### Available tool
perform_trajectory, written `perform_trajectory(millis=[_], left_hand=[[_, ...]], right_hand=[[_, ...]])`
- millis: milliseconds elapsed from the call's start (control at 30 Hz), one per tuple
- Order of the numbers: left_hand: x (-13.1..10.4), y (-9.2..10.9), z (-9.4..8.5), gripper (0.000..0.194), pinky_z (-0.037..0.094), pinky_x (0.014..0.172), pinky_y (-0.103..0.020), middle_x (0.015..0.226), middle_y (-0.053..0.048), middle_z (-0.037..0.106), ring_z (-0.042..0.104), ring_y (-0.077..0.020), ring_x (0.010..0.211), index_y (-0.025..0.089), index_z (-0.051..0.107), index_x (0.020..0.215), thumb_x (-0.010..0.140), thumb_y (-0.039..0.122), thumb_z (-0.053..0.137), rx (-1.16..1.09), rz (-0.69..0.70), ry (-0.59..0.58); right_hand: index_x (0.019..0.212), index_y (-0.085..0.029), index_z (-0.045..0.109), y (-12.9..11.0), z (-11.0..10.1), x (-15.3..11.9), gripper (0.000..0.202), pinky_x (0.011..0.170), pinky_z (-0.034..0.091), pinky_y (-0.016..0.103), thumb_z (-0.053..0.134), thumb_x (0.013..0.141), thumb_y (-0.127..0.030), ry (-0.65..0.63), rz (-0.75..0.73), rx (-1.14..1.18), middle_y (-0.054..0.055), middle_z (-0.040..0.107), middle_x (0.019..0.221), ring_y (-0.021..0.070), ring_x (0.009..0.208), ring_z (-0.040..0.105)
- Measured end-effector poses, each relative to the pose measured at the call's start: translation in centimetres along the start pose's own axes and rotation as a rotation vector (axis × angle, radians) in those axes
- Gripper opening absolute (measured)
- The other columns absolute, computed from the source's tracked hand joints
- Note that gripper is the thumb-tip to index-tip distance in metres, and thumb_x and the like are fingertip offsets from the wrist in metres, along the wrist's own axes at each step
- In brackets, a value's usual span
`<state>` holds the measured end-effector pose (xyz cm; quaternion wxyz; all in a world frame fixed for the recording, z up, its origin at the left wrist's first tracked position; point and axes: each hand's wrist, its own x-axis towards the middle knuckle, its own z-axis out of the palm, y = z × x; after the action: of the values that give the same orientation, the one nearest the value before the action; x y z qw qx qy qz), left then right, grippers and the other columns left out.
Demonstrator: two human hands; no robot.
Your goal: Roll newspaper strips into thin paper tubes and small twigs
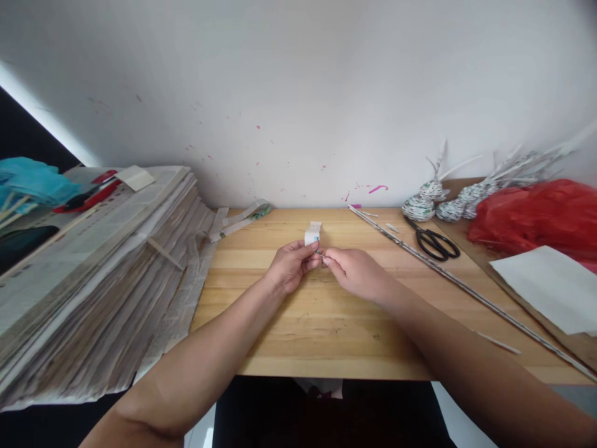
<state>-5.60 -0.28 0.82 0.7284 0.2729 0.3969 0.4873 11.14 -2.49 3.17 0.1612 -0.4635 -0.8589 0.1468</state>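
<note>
Over the middle of the wooden table, my left hand (293,266) pinches a short newspaper strip (312,233), whose loose end sticks up away from me. Close against it, my right hand (352,269) is closed, thumb and forefinger pinching the near, thin end of the same strip, which looks narrow and rolled there. The fingertips of both hands nearly touch. My fingers partly cover the rolled part. To the right lie long thin rolled paper sticks (438,269), slanting from the wall toward the front right corner.
A tall newspaper stack (116,280) stands left, bearing a red-and-black stapler-like tool (88,196) and blue material (32,180). Cut newspaper strips (200,267) lie beside it. At right are black-handled scissors (436,242), woven paper gourd shapes (420,204), a red plastic bag (536,218) and white paper (553,286).
</note>
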Motion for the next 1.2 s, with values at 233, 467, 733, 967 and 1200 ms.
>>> perform_trajectory(millis=[233, 467, 733, 967, 1200], left_hand=[[-0.35, 0.13, 0.12, 0.006, 0.051, 0.051, -0.014, 0.071, -0.006, 0.068, 0.058, -0.0052, 0.051, 0.007, 0.064, 0.078, 0.077, 0.011, 0.069, -0.001, -0.003, -0.047], [-0.21, 0.32, 0.21, 0.002, 0.053, 0.054, -0.014, 0.069, -0.006, 0.068, 0.06, -0.0057, 0.052, 0.007, 0.064, 0.079, 0.08, 0.008, 0.065, -0.031, -0.006, -0.013], [-0.22, 0.17, 0.15, 0.003, 0.053, 0.054, -0.014, 0.068, -0.004, 0.065, 0.06, -0.0056, 0.052, 0.007, 0.062, 0.079, 0.08, 0.008, 0.064, -0.035, 0.01, -0.043], [-0.06, 0.17, 0.08, 0.003, 0.054, 0.056, -0.014, 0.067, -0.004, 0.065, 0.06, -0.0059, 0.054, 0.007, 0.061, 0.08, 0.08, 0.008, 0.064, -0.04, 0.02, -0.016], [-0.28, 0.25, 0.26, 0.002, 0.054, 0.055, -0.015, 0.064, -0.005, 0.066, 0.062, -0.0071, 0.053, 0.008, 0.06, 0.08, 0.082, 0.008, 0.061, -0.022, 0.007, -0.016]], right_hand=[[0.077, -0.019, 0.05, -0.06, -0.14, 0.39, 0.03, 0.048, 0.036, 0.025, 0.032, 0.095, -0.036, -0.27, 0.348, 0.77, -0.004, 0.044, 0.051, 0.012, 0.043, 0.048], [0.08, -0.018, 0.054, -0.27, 0.37, 0.31, 0.023, 0.055, 0.035, 0.025, 0.043, 0.091, -0.035, -0.036, 0.184, 0.501, 0.002, 0.059, 0.068, 0.0126, 0.057, 0.054], [0.077, -0.017, 0.058, 0.05, -0.22, 0.18, 0.032, 0.058, 0.033, 0.026, 0.035, 0.095, -0.03, -0.081, 0.141, 0.223, 0.004, 0.061, 0.067, 0.0138, 0.061, 0.054], [0.08, -0.018, 0.058, 0.19, -0.22, 0.19, 0.023, 0.057, 0.031, 0.026, 0.047, 0.091, -0.035, 0.004, 0.104, 0.165, 0.003, 0.062, 0.07, 0.0132, 0.059, 0.052], [0.078, -0.017, 0.057, -0.19, -0.36, 0.06, 0.027, 0.062, 0.032, 0.027, 0.038, 0.095, -0.028, 0.096, 0.034, -0.039, 0.006, 0.063, 0.072, 0.0158, 0.066, 0.055]])
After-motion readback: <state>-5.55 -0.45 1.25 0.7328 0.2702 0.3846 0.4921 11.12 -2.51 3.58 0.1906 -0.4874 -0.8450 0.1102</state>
